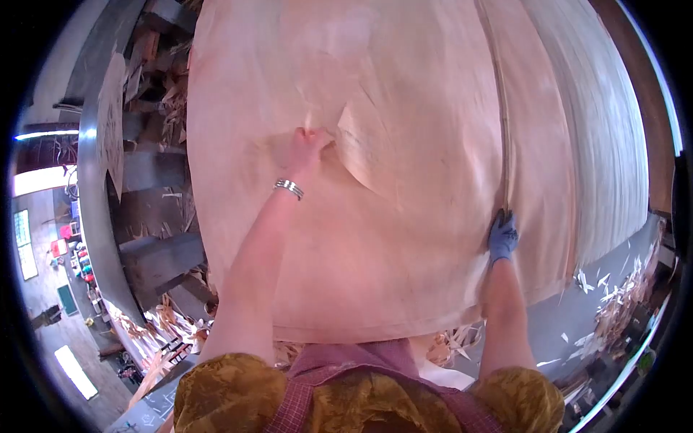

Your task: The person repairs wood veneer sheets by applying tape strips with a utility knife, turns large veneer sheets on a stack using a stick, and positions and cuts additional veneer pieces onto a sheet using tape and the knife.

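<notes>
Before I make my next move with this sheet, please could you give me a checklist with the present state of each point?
1. Left hand at the flap: ok.
2. Flap lying flat on the sheet: not ok, its edge is lifted.
3. Right hand at the near end of the strip: ok.
4. Firm grip on the strip: cannot tell.
5. Both hands gloved: not ok, the left is bare.
6. Bracelet removed: not ok.

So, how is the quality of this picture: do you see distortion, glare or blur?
Head view: strong fisheye bending, black corners; head view: a blown-out white patch at lower left; head view: the pale sheet looks washed pinkish, and the left hand appears slightly soft.
</notes>
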`<state>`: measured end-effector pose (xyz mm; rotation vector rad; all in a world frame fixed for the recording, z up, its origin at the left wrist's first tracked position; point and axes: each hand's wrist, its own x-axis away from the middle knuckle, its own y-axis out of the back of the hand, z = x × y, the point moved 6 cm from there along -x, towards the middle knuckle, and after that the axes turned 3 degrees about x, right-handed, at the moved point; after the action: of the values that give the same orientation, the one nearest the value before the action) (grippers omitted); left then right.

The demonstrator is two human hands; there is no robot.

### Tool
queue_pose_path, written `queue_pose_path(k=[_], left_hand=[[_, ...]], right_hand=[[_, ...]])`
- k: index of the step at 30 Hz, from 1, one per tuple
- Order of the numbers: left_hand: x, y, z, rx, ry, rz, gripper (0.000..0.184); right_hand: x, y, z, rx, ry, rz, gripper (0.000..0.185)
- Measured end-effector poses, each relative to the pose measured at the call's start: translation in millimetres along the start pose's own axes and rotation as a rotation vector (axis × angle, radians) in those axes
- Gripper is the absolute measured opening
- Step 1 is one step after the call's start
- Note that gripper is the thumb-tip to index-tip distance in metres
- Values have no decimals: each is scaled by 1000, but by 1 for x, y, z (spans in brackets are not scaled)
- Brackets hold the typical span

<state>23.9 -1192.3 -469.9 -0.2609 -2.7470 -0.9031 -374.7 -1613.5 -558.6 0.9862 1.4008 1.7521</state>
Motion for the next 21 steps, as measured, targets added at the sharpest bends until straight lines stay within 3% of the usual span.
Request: queue_pose_path(k=[1, 4, 7, 9, 11, 12, 14, 20, 21], left_hand=[[13, -11, -16, -95, -103, 2, 44], [10, -43, -20, -512, -152, -6, 51], [-18, -66, -5, -233, -126, 193, 44], [-24, -55, 1, 306, -126, 73, 33], [-31, -29, 17, 512, 4, 35, 23], [-34, -10, 25, 445, 126, 58, 19], [-13, 16, 4, 838, 321, -99, 17], [104, 167, 137, 820, 517, -47, 55], [139, 198, 164, 768, 545, -66, 55]], right_hand=[[0, 2, -1, -22, 14, -16, 49], [-2, 0, -3, 23, -90, 105, 54], [-2, 4, -2, -8, -81, 68, 52], [0, 3, -4, -1, -75, 55, 50], [0, 4, -2, 24, -48, 12, 47], [0, 4, -2, 26, -47, 17, 47], [-1, 3, -3, 30, -42, 24, 46], [-3, -1, -6, 39, -102, 131, 50], [0, 4, -4, -41, -15, 42, 50]])
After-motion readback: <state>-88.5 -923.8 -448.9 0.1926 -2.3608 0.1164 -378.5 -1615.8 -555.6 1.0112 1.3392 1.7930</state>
